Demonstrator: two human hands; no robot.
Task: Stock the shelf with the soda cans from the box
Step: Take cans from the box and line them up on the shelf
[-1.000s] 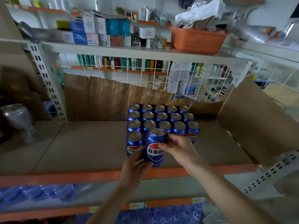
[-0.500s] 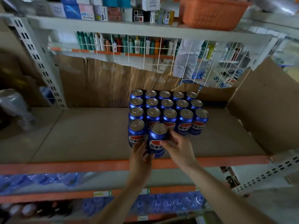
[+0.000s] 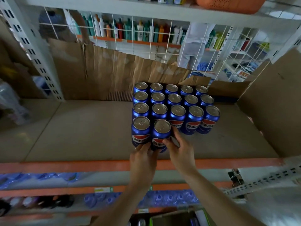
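Note:
Several blue soda cans (image 3: 177,110) stand in tight rows on the cardboard-lined shelf (image 3: 81,128). The front row holds two cans: one at the left (image 3: 140,129) and a second can (image 3: 161,132) beside it. My left hand (image 3: 144,158) touches the lower front of both front cans with its fingertips. My right hand (image 3: 180,150) curls round the right side of the second can, thumb on its label. The box (image 3: 175,217) shows at the bottom edge, its contents mostly hidden.
Cardboard sheets line the back (image 3: 105,70) and right side (image 3: 273,101) of the shelf. An orange rail (image 3: 65,165) edges its front. An orange basket (image 3: 231,4) sits on the shelf above. Packs of water bottles (image 3: 162,198) fill the lower shelf. A person (image 3: 193,46) stands behind the wire grid.
The can in my hands went down onto the shelf and slid back against the row, beside the left front can. My view tilted downward, bringing the lower shelves and box into sight.

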